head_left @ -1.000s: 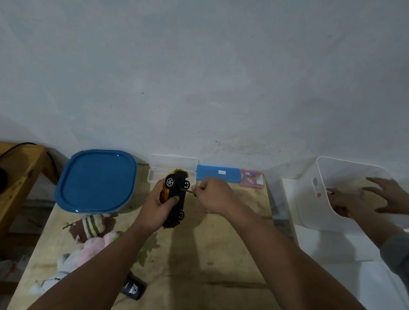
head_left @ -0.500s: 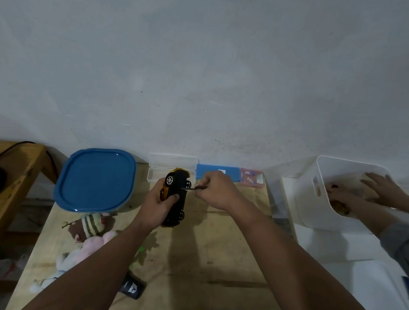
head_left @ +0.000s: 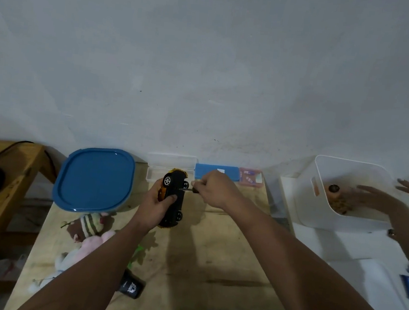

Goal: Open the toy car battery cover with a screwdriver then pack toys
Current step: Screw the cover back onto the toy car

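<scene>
My left hand (head_left: 154, 206) grips an orange toy car (head_left: 174, 197), turned on its side so the black underside faces right. My right hand (head_left: 216, 191) pinches a small screwdriver (head_left: 190, 190) whose tip touches the car's underside near the upper wheels. Both are held just above the wooden table (head_left: 213, 256). A container with a blue lid (head_left: 94, 180) sits at the table's back left. Plush toys (head_left: 87, 228) lie in front of that container, partly hidden by my left forearm.
A clear open case (head_left: 172, 161), a blue box (head_left: 216, 172) and a pink box (head_left: 251, 177) line the wall. A small black object (head_left: 131, 287) lies near the front edge. Another person's hands (head_left: 380, 198) reach into a white bin (head_left: 346, 192) on the right.
My hands and the car have stayed almost still, with the screwdriver held against the underside. The other person's hands have shifted inside the white bin.
</scene>
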